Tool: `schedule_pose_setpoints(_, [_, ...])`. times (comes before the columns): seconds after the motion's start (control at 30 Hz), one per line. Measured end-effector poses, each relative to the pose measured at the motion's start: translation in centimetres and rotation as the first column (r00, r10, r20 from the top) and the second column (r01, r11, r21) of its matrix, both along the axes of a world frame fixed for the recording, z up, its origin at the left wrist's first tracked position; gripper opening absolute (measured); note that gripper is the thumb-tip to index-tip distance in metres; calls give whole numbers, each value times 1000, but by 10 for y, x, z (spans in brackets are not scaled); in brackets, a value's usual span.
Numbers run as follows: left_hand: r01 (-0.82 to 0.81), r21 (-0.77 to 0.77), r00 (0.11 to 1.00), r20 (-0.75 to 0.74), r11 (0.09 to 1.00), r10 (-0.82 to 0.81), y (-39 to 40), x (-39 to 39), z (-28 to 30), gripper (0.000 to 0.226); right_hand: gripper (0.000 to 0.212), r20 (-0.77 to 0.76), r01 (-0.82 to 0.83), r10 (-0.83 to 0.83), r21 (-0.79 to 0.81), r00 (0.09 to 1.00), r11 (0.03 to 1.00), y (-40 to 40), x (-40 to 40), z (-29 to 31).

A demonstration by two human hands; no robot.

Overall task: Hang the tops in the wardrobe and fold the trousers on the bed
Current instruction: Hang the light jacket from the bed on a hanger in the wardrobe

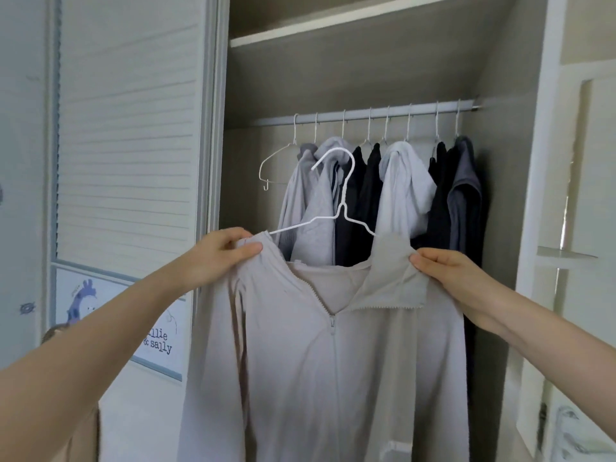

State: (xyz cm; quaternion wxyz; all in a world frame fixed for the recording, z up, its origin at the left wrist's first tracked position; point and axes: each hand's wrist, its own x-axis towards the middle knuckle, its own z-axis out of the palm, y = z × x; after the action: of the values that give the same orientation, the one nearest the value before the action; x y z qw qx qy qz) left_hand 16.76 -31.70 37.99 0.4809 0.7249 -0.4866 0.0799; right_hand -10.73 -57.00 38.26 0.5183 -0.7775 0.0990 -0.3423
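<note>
the left hand (221,251) pinches one shoulder of the beige zip top (320,378). the white hanger (343,201) pokes out of its neck, in front of the wardrobe. the right hand (446,271) pinches the other shoulder. lift it level, then hook it on the rail (366,114) beside the empty hanger (276,161).

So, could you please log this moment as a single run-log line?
left hand: grips beige zip top shoulder | right hand: pinches collar | white hanger: inside top, not on rail
</note>
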Motion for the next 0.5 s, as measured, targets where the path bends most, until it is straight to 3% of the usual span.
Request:
schedule_pose_setpoints(0.17, [3,-242,957,-282,970,-73,4,12,7,21,24,-1,6,-5,173,1000,985,7,5,11])
schedule_pose_setpoints(0.3, [40,-17,962,-269,999,-43,5,22,-1,73,25,-29,97,-92,266,995,959,22,25,29])
schedule_pose_setpoints(0.5, [153,173,950,-297,973,-96,10,15,2,72,31,-88,97,-74,286,993,953,71,67,74])
